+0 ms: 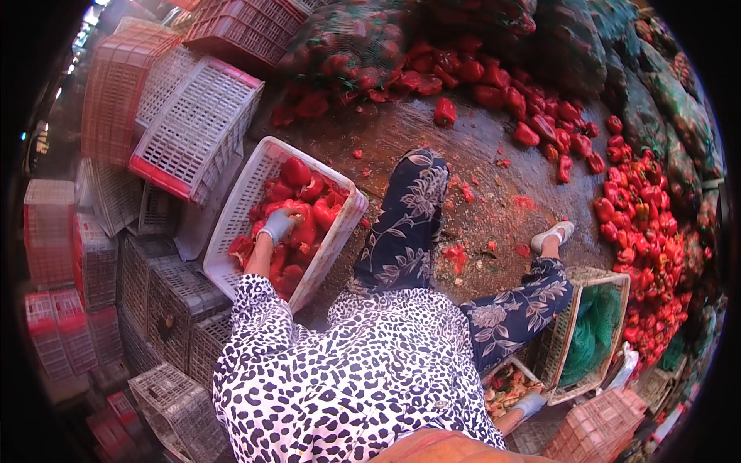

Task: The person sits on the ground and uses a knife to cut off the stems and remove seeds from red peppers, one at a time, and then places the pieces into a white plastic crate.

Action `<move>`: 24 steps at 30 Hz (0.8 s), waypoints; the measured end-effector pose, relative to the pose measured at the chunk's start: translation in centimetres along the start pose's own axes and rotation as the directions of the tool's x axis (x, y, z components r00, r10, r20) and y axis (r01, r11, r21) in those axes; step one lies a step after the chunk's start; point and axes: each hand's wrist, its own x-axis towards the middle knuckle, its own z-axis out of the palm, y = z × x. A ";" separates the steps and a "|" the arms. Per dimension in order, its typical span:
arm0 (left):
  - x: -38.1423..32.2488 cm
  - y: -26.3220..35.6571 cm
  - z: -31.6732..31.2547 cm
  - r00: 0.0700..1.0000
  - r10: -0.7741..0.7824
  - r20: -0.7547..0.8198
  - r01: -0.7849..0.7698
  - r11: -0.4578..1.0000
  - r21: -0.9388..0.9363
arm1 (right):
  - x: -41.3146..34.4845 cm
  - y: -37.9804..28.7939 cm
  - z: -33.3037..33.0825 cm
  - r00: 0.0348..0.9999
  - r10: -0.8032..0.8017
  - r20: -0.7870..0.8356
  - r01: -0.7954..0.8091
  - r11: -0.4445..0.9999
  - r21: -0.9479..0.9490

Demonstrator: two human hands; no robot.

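Observation:
My left hand [281, 224], in a pale grey-blue glove, reaches into a white plastic crate [358, 207] on my left. Its fingertips touch the red bell peppers [295, 172] there, some of them cut open. Whether they grip one is hard to tell. Low on my right, my right hand [529, 402], also gloved, is at the edge of a small container of pepper cores and scraps [509, 385]. Its fingers are partly hidden, and I cannot see whether they hold anything.
Stacked plastic crates [191, 116] crowd the left side. Loose red peppers [642, 231] are heaped on the right, and filled mesh sacks [347, 46] stand at the back. A crate with green netting [590, 330] sits beside my leg. Pepper bits [455, 257] litter the wet floor.

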 end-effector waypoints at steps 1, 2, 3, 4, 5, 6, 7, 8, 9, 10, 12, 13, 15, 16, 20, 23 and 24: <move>0.5 2.0 -0.2 0.997 0.066 -0.047 -0.058 0.987 0.148 | 0.8 -3.1 -0.1 0.997 0.069 0.030 -0.070 0.997 0.020; 1.5 3.9 -0.2 0.989 0.142 -0.048 -0.142 0.990 0.006 | 2.5 -3.7 0.4 0.941 -0.293 -0.170 0.288 0.956 -0.050; -1.1 3.1 -2.2 0.979 0.153 -0.137 -0.171 0.976 -0.133 | -1.7 -15.3 -0.4 0.996 -0.041 0.075 0.024 0.975 0.220; -0.8 6.0 -2.2 0.969 0.198 -0.148 -0.225 0.953 -0.202 | -4.1 -20.5 -2.0 0.990 -0.126 0.070 0.107 0.967 0.233; -0.6 8.9 -2.3 0.957 0.241 -0.164 -0.279 0.921 -0.271 | -4.3 -23.3 -2.6 0.977 -0.198 0.079 0.176 0.958 0.228; 0.5 11.1 -2.3 0.952 0.270 -0.144 -0.301 0.911 -0.282 | -4.3 -25.0 -2.2 0.940 -0.342 0.003 0.323 0.892 0.316; 1.3 13.5 -2.3 0.947 0.296 -0.125 -0.320 0.903 -0.287 | -4.8 -27.1 -1.7 0.880 -0.468 -0.078 0.459 0.800 0.387; 1.6 16.0 -2.5 0.957 0.277 -0.088 -0.290 0.936 -0.200 | -5.7 -29.2 -1.3 0.878 -0.472 -0.075 0.459 0.789 0.409; 2.8 16.3 -3.2 0.949 0.293 -0.115 -0.305 0.946 -0.108 | -7.8 -32.5 -1.0 0.870 -0.491 -0.046 0.458 0.772 0.440; 5.0 16.1 -4.0 0.941 0.312 -0.133 -0.317 0.948 -0.015 | -9.1 -34.9 -0.3 0.862 -0.506 -0.022 0.456 0.756 0.469; 10.0 15.3 -5.8 0.873 0.447 -0.195 -0.368 0.866 0.339 | -7.4 -34.4 3.5 0.786 -0.618 -0.001 0.544 0.692 0.474; 11.8 15.9 -6.7 0.890 0.397 -0.225 -0.300 0.880 0.369 | -7.6 -35.5 4.7 0.746 -0.666 0.007 0.584 0.658 0.475; 14.9 16.5 -8.6 0.914 0.289 -0.286 -0.150 0.894 0.421 | -8.9 -36.6 6.3 0.825 -0.520 0.220 0.342 0.770 0.539; 16.3 16.5 -10.1 0.935 0.174 -0.309 -0.076 0.949 0.306 | -9.9 -37.9 7.0 0.813 -0.514 0.274 0.408 0.838 0.362; 24.9 14.7 -14.1 0.896 0.081 -0.437 0.019 0.975 0.220 | -12.8 -40.8 11.4 0.722 -0.598 0.347 0.451 0.788 0.420; 29.5 16.6 -13.6 0.892 0.090 -0.443 0.043 0.959 0.282 | -13.4 -42.4 13.2 0.676 -0.547 0.495 0.517 0.830 0.211; 31.8 15.9 -14.1 0.878 0.117 -0.463 0.027 0.956 0.293 | -14.0 -42.9 13.8 0.687 -0.490 0.536 0.457 0.866 0.204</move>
